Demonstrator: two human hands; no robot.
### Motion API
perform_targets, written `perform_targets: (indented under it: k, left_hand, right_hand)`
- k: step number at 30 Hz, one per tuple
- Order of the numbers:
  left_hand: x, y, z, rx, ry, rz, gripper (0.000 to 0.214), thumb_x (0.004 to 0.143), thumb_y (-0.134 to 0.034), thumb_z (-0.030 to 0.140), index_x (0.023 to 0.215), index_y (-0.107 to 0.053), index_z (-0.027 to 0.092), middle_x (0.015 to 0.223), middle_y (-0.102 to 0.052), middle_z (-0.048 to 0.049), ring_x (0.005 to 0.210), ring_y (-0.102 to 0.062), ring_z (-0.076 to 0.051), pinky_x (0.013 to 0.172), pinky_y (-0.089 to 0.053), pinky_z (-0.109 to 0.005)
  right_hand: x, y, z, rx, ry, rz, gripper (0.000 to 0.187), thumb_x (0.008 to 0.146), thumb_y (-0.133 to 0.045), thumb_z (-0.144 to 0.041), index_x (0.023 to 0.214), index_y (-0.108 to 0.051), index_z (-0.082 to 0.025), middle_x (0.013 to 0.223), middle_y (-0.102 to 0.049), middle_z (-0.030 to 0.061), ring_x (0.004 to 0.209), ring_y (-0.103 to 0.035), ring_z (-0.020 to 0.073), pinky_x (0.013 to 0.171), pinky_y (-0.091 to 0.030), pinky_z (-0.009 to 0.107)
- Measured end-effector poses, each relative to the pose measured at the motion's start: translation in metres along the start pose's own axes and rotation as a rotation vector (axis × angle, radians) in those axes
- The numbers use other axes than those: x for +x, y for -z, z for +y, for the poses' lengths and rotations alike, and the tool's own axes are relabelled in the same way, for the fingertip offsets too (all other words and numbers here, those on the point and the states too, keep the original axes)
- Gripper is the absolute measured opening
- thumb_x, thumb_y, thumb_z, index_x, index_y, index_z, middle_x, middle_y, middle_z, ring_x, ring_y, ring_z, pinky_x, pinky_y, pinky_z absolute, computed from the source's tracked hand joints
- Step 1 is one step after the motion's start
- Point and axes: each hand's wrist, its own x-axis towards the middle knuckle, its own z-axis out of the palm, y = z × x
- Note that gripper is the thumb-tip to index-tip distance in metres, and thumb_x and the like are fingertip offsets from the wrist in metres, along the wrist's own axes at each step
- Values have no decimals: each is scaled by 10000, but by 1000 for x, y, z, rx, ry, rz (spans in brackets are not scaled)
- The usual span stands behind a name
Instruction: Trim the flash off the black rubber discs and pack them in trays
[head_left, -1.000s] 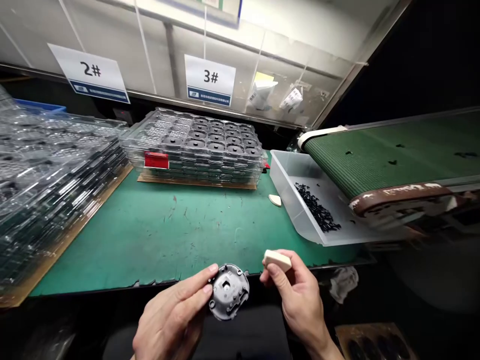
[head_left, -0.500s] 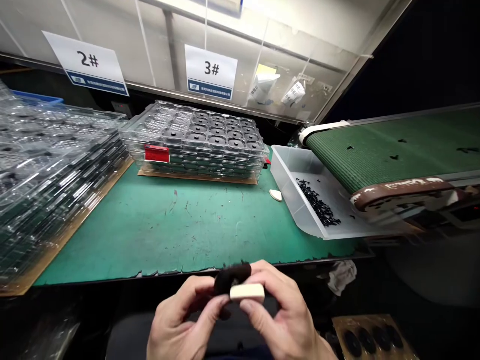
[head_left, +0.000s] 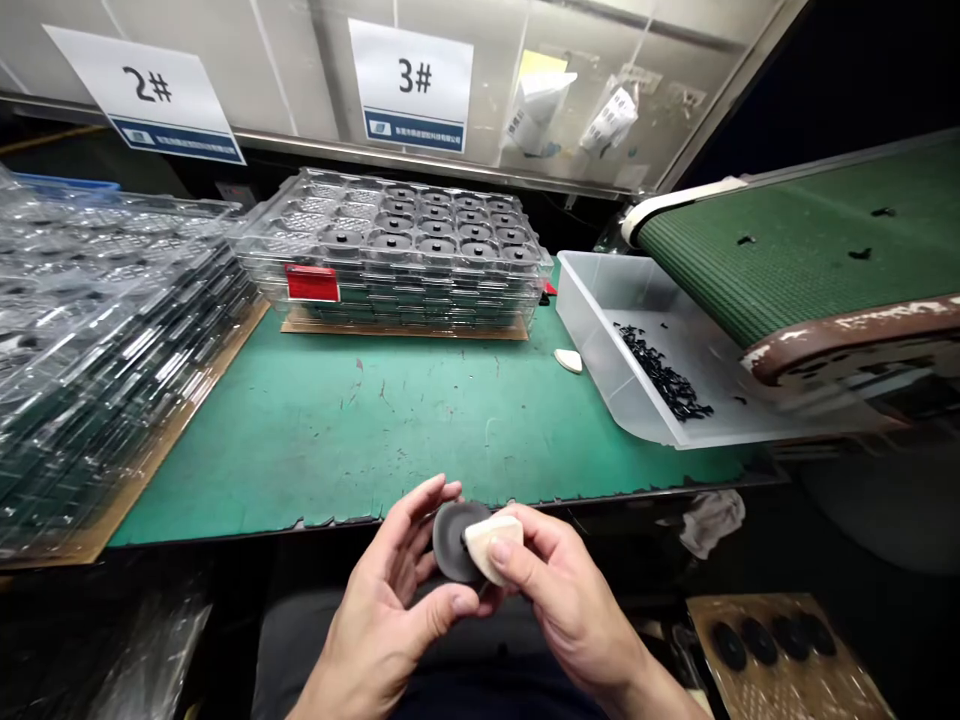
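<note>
**Left hand [head_left: 386, 590]** curled half-closed, thumb and fingers holding a dark round part [head_left: 448, 540] just off the front edge of the green mat [head_left: 337, 440]. **Right hand [head_left: 570, 590]** pinching a cream block [head_left: 495, 545] against the part's face. A clear plastic bin [head_left: 581, 300] on the mat contains loose small black pieces [head_left: 664, 375]. Stacked clear trays [head_left: 390, 300] hold round dark discs [head_left: 390, 240] in rows.

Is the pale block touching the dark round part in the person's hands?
Touching. The head view shows the pale block, pinched by the right hand, lying against the face of the dark round part, held in the left hand.
</note>
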Motion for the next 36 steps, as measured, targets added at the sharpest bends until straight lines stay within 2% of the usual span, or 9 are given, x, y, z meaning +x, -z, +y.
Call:
perform_targets:
  k: [3, 5, 10, 16, 19, 24, 28, 32, 36]
  left_hand:
    - [3, 1, -4, -90, 31, -57, 789, 694, -949, 335, 1405, -607, 336, 1501, -621, -97, 1325, -617, -308, 1002, -571, -301]
    - [5, 3, -4, -155, 19, -33, 885, 628, -988, 356, 1419, -594, 317, 1455, -659, -119, 1297, -642, -316, 997, -573, -296]
    - [4, 2, 3, -187, -59, 42, 822, 572, -1004, 435, 1301, -663, 270, 1462, -654, -134, 1307, -639, -355, 1035, -556, -308]
    - [-10, -8, 14, -132, -40, 151, 846, 495, -1032, 436, 1254, -699, 266, 1372, -699, -133, 1213, -688, -387, 974, -598, -361]
    - [-12, -11, 17, -122, -36, 187, 802, 471, -1043, 399, 1198, -729, 275, 1288, -734, -102, 1178, -700, -355, 925, -607, -320]
    - [-13, -6, 18, -142, -5, 120, 789, 501, -1033, 397, 1220, -729, 280, 1302, -724, -108, 1153, -705, -358, 860, -624, -316]
    - [-14, -5, 16, -185, 31, 109, 801, 486, -1037, 400, 1220, -736, 284, 1268, -738, -98, 1127, -717, -350, 875, -617, -314]
    - [-17, -5, 14, -245, 89, 99, 855, 473, -1037, 430, 1256, -733, 269, 1243, -760, -121, 1135, -719, -366, 936, -597, -350]
    - [-18, -5, 16, -273, 123, 102, 830, 488, -1020, 477, 1239, -749, 249, 1214, -778, -135, 1134, -723, -362, 956, -582, -355]
  right_hand:
    - [2, 3, 0, 53, -58, -44, 355, 988, -693, -499, 988, -682, -144, 903, -614, 35, 750, -635, 141, 635, -586, 245]
    - [4, 12, -4, -32, -82, 0, 382, 1001, -659, -529, 1059, -678, -151, 908, -644, 48, 731, -674, 164, 578, -579, 246]
    - [4, 31, -31, -651, 194, 314, 257, 1090, -524, -407, 1204, -679, -236, 946, -662, 28, 688, -604, 114, 623, -517, 220]
    - [-13, 3, -60, -875, 418, -57, 174, 1047, -510, -186, 1068, -683, -196, 953, -646, 52, 827, -605, 159, 744, -505, 266]
    - [-15, -5, -60, -1034, 529, -4, 182, 1033, -486, -140, 1055, -664, -174, 920, -616, 69, 820, -578, 176, 727, -477, 291]
    - [-15, -8, -60, -1014, 403, -66, 157, 1001, -546, -183, 846, -550, -207, 794, -512, 2, 650, -485, 123, 575, -368, 281]
    - [-17, -10, -63, -1079, 438, 27, 190, 1005, -521, -176, 820, -494, -210, 792, -483, 4, 666, -466, 132, 598, -352, 296]
    - [-15, -7, -62, -1130, 395, -93, 157, 989, -563, -186, 837, -534, -214, 790, -494, -3, 645, -476, 127, 585, -337, 298]
    - [0, 13, -53, -1370, 468, 162, 170, 1052, -489, -199, 923, -600, -206, 837, -529, 21, 691, -473, 154, 662, -327, 319]
